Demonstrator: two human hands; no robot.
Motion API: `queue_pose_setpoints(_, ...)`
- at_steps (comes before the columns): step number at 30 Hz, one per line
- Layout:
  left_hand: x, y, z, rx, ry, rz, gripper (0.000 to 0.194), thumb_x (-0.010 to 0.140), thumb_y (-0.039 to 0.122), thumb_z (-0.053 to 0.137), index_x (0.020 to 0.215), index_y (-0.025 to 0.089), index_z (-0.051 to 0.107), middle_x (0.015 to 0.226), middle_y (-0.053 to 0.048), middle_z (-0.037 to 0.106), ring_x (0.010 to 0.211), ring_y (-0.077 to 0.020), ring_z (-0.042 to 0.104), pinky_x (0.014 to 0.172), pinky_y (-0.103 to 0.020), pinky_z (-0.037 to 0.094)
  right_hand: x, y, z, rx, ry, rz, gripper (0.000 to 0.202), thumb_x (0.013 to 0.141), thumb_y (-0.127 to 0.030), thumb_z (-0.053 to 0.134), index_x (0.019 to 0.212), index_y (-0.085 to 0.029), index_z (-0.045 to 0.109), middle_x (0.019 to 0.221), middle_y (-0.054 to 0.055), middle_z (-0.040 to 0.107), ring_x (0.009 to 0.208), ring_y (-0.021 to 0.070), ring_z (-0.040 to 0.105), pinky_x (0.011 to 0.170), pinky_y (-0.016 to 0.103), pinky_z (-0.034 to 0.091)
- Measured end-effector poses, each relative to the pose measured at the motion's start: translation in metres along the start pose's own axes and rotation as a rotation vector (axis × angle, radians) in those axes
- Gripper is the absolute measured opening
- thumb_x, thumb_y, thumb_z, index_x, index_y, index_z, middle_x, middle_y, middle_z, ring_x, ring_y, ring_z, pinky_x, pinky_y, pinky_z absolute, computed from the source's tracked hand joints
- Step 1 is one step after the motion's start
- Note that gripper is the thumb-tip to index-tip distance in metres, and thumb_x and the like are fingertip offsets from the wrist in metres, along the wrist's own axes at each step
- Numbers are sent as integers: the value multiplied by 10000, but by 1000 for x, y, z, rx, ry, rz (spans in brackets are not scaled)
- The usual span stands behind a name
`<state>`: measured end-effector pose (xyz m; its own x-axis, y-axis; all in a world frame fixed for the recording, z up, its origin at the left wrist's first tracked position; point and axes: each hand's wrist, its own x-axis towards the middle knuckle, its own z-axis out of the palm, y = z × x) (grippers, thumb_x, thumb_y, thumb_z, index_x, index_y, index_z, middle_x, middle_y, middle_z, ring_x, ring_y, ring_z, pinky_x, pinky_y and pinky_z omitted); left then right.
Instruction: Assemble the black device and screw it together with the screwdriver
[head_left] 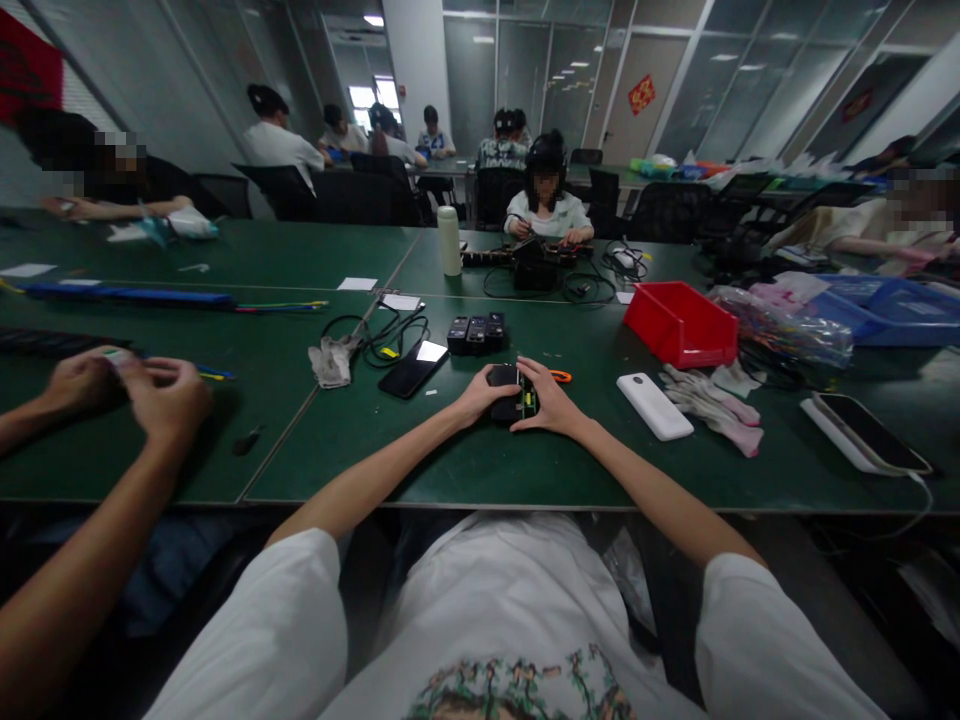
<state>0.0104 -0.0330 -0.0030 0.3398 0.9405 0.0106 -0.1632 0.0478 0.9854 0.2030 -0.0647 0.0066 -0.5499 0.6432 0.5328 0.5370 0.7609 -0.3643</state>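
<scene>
The left hand (477, 397) and right hand (553, 402) clasp a rounded black casing (505, 410) (green circuit board (529, 400) bared beside the right palm); crumpled gloves (705, 398) lie farther right.

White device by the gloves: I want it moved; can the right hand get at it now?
Likely yes: the right hand is at the black device, but only tabletop lies between hand and white device.

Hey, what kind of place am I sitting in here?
Probably an electronics workroom: people sit along green tables, coloured wires stick out of a long blue sleeve, and the black device before you shows what looks like a circuit board.
</scene>
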Motion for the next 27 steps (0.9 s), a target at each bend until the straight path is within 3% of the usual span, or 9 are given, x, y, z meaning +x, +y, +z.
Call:
queue_pose_setpoints(6,1,-1,-1,22,28,14,595,595,299,825,1105,165,549,1017,-54,628,895,-174,604,886,-369,495,0,6,-5,45,-29,-8,1125,595,-556,804,1490,-287,177,1515,134,273,1410,341,271,1138,565,274)
queue_pose_setpoints(16,-3,2,-4,31,-70,54,664,577,267,838,1154,175,521,1087,-62,601,988,-192,588,943,-391,468,2,-5,1,-88,23,24,1113,628,-606,761,1501,-237,179,1462,146,382,1353,349,361,1123,564,310)
queue_pose_setpoints(27,-5,2,-2,107,-55,79,740,564,251,834,1215,204,488,1133,-59,584,1055,-210,560,990,-398,425,4,-5,2,-89,-22,-15,1183,596,-615,774,1515,-271,114,1528,134,285,1397,354,288,1142,573,263)
